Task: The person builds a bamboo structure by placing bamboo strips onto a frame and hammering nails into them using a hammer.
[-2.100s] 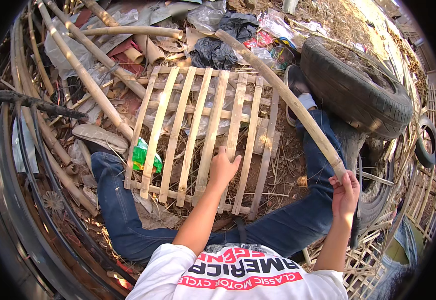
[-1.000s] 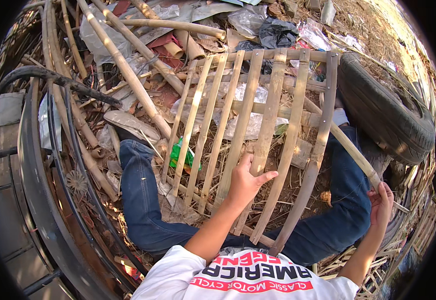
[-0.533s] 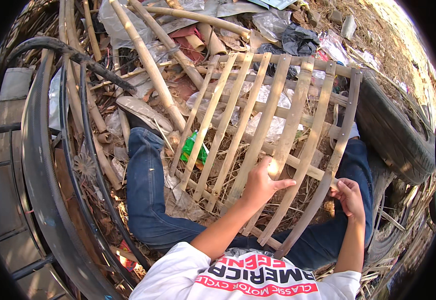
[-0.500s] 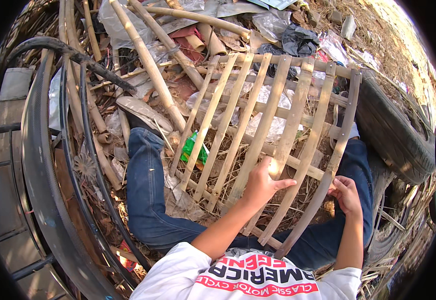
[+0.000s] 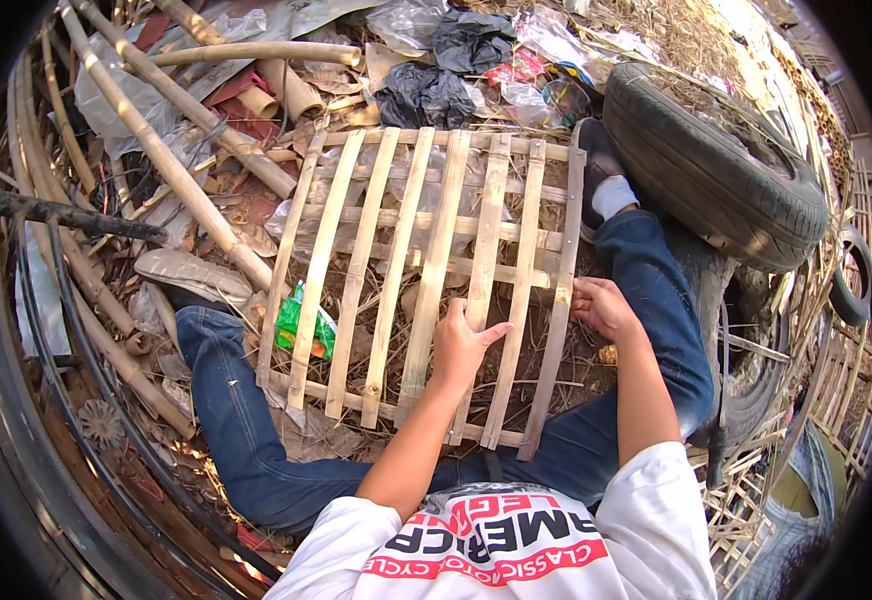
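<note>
A bamboo lattice of several long slats fixed across thinner crossbars lies between my spread legs. My left hand is closed around a slat right of its middle, with the thumb stretched to the right and the other fingers partly hidden behind the slat. At the lattice's right edge, my right hand pinches the outermost slat near the end of a crossbar. Its fingertips are partly hidden. A green plastic wrapper shows beneath the slats on the left.
An old tyre lies beyond my right foot. Bamboo poles and black plastic bags lie among litter at the far side. A black metal frame stands on the left. Loose bamboo strips and a smaller tyre are at the right.
The view has swung to the right, so everything sits farther left in it. The lattice's near end is farther from my body, and it looks straighter before me. Both hands keep their hold.
</note>
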`<state>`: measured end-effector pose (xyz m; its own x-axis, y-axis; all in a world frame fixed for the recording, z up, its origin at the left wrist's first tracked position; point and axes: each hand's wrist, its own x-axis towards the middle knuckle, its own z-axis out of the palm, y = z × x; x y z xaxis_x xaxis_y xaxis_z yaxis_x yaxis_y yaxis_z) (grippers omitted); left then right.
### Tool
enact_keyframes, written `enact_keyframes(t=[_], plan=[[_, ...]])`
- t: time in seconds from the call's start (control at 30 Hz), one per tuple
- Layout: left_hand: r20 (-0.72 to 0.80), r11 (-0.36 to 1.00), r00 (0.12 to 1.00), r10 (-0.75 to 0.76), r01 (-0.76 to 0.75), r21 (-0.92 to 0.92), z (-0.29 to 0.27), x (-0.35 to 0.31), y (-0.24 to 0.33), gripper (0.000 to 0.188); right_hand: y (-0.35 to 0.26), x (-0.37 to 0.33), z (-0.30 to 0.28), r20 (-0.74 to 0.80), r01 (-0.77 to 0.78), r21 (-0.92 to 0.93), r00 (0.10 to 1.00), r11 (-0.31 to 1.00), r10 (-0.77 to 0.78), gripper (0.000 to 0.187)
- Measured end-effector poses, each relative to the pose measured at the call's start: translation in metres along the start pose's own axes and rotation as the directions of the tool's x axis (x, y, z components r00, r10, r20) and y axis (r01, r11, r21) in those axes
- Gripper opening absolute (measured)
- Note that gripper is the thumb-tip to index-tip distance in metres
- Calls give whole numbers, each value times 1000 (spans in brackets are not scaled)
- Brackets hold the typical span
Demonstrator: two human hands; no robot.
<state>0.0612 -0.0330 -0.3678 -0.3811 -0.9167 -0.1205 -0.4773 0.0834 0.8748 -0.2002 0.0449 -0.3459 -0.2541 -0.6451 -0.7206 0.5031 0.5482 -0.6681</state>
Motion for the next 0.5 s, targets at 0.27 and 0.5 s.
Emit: enact_keyframes(t=[0.27, 0.5], plan=[[-16, 998, 998, 62, -62, 5, 3, 0, 2, 65, 23, 17, 8, -110, 63, 10, 992, 998, -62, 36], [11, 996, 1000, -14, 13, 90, 7, 12, 0, 62, 10, 13, 40, -139, 81, 161, 989, 984, -58, 53]])
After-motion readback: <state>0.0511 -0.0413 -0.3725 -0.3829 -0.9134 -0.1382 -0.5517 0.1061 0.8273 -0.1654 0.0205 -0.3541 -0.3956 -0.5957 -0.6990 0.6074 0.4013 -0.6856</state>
